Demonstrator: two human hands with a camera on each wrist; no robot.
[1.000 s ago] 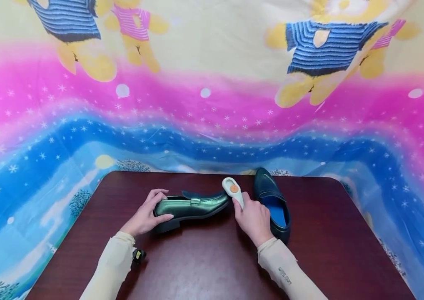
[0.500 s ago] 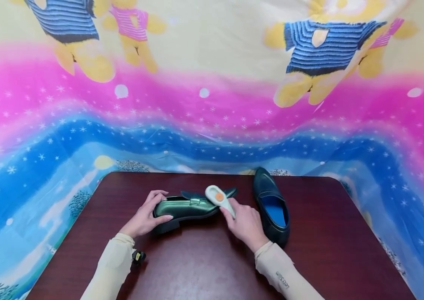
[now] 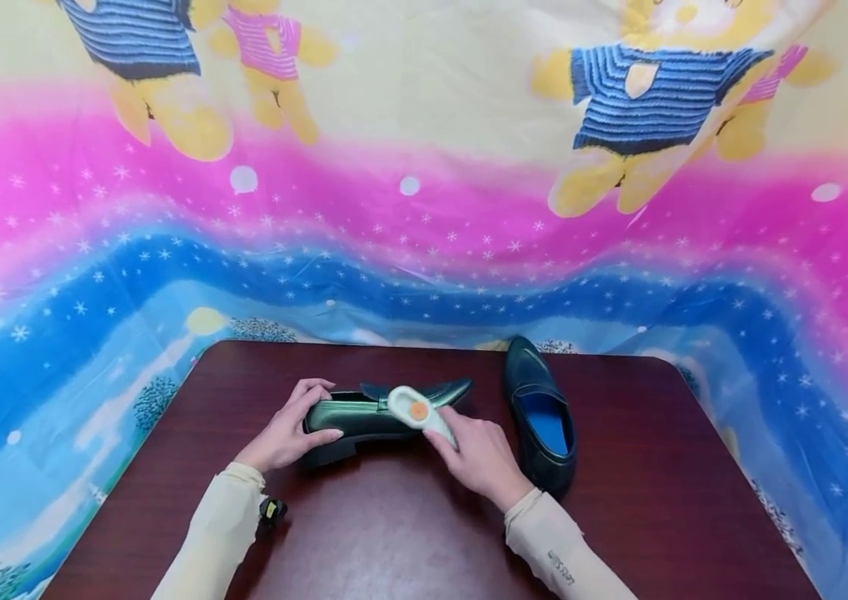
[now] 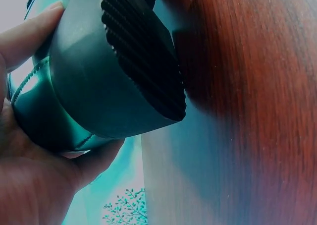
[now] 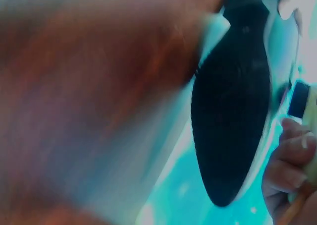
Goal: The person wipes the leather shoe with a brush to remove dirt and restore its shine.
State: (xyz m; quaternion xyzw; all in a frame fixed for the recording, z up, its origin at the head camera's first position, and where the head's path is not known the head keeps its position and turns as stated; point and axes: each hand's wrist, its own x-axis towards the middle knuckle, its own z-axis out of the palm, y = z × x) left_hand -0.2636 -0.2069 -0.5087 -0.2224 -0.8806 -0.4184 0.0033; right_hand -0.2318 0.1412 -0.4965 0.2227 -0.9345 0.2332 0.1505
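Note:
My left hand (image 3: 291,427) grips a dark green loafer (image 3: 352,417) by its heel end, thumb on the near side and fingers over the opening. The loafer's toe points right, and its ridged heel (image 4: 143,61) shows in the left wrist view. From the right wrist view its dark sole (image 5: 233,101) is exposed, angled off the table. My right hand (image 3: 480,457) holds a pale shoe brush (image 3: 405,406) with an orange dot. The brush head overlaps the loafer's vamp beside the strap; a dark block (image 5: 298,100) at its working end faces the upper.
A matching loafer (image 3: 536,392) with a blue insole stands to the right of my right hand, toe toward the far edge. The dark red table (image 3: 386,533) ends at a printed cloth backdrop (image 3: 424,275). A small black object (image 3: 271,512) is at the left wrist.
My right hand has moved the brush leftward along the loafer, from the toe tip to near the strap. My left hand keeps its grip on the heel end.

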